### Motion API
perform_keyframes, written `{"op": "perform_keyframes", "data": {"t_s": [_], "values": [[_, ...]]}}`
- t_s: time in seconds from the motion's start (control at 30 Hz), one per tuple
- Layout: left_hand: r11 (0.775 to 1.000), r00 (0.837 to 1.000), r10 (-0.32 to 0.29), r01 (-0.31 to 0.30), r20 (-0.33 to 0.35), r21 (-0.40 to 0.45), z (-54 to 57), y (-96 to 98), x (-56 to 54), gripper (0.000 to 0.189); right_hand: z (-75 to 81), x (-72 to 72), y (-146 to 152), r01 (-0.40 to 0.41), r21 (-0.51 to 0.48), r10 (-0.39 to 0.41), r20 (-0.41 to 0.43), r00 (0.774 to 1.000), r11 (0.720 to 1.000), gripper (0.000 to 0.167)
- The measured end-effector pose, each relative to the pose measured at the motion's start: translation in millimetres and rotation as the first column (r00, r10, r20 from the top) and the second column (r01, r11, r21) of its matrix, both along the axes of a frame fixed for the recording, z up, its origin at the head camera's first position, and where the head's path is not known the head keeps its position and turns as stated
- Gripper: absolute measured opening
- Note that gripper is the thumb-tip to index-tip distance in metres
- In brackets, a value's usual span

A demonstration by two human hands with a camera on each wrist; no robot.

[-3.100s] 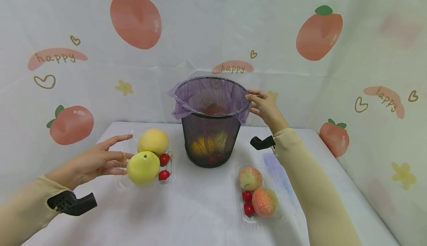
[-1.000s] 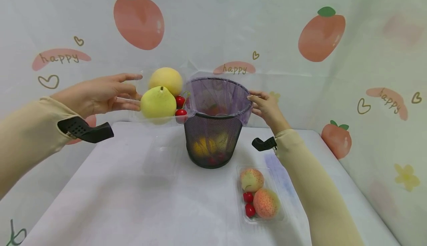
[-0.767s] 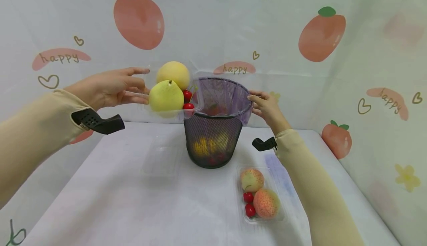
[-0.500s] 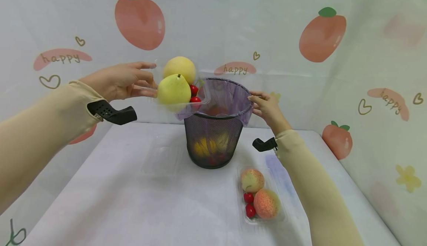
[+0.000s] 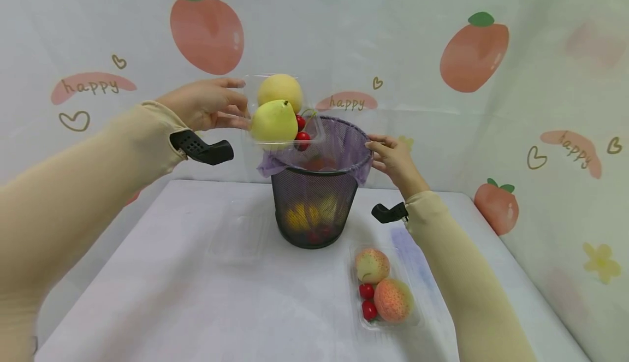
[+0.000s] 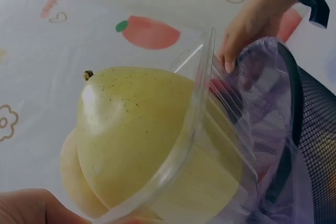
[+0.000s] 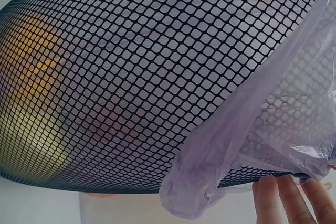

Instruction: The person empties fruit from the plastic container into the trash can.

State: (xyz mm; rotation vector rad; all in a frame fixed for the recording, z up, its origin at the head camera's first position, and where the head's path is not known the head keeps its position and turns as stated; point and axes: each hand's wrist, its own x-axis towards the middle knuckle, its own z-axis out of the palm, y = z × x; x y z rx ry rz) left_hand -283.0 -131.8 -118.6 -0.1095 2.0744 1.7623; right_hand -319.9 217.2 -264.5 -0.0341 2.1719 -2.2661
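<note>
My left hand [image 5: 216,102] grips the left side of a clear plastic tray [image 5: 320,131], raised above the table and tipped slightly. In it lie a pear [image 5: 273,124], a pale yellow round fruit [image 5: 281,90] and two red cherries [image 5: 302,141]. The tray's right end overlaps the left rim of a black mesh bin [image 5: 314,187] lined with a purple bag [image 5: 268,164]. At the bin's right rim, my right hand [image 5: 394,160] pinches the edge and the liner. Through the mesh, blurred yellow fruit [image 7: 34,51] and red shapes show near the bottom.
On the white table [image 5: 275,307], a second clear plastic tray [image 5: 241,233] stands left of the bin. Front right is a third clear tray [image 5: 415,318] with two peaches [image 5: 393,299] and two cherries [image 5: 368,310]. A fruit-print cloth [image 5: 285,34] hangs behind.
My left hand has lifted the fruit tray off the table and carried it up and right to the bin's rim, uncovering another tray beneath. My right hand stays on the rim.
</note>
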Motion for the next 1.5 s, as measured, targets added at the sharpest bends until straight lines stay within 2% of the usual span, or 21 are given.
{"op": "perform_keyframes", "data": {"t_s": [0.23, 0.4, 0.5, 0.67, 0.87, 1.13, 1.5], "values": [[0.999, 0.999, 0.035, -0.036, -0.032, -0.022, 3.9, 10.6, -6.4, 0.089, 0.5, 0.3, 0, -0.013, 0.006, 0.013, -0.003, 1.0, 1.0, 0.049], [0.997, 0.995, 0.057, -0.06, -0.083, -0.041, 3.8, 15.2, -11.6, 0.089, 1.2, -0.5, 0, -0.007, 0.003, 0.007, 0.01, 1.0, 1.0, 0.049], [0.992, 0.986, 0.09, -0.101, -0.14, -0.078, 2.2, 19.4, -14.3, 0.087, 1.6, -0.6, 0, 0.001, -0.003, 0.0, 0.019, 1.0, 1.0, 0.049], [0.978, 0.96, 0.144, -0.175, -0.242, -0.114, -2.9, 26.3, -18.3, 0.085, 0.7, -1.6, 0, 0.003, -0.012, -0.003, 0.019, 1.0, 1.0, 0.047], [0.973, 0.94, 0.179, -0.213, -0.29, -0.09, -6.7, 30.5, -19.7, 0.084, -0.4, -2.5, -1, 0.005, -0.009, -0.005, 0.023, 1.0, 1.0, 0.045], [0.969, 0.918, 0.185, -0.229, -0.352, -0.088, -8.5, 32.7, -19.7, 0.086, 0.5, -1.8, -1, -0.01, -0.013, 0.01, 0.015, 1.0, 1.0, 0.048], [0.97, 0.893, 0.152, -0.216, -0.423, -0.109, -14.0, 34.6, -17.6, 0.087, 0.5, -0.9, 0, -0.006, 0.004, 0.006, 0.014, 1.0, 1.0, 0.048]]}}
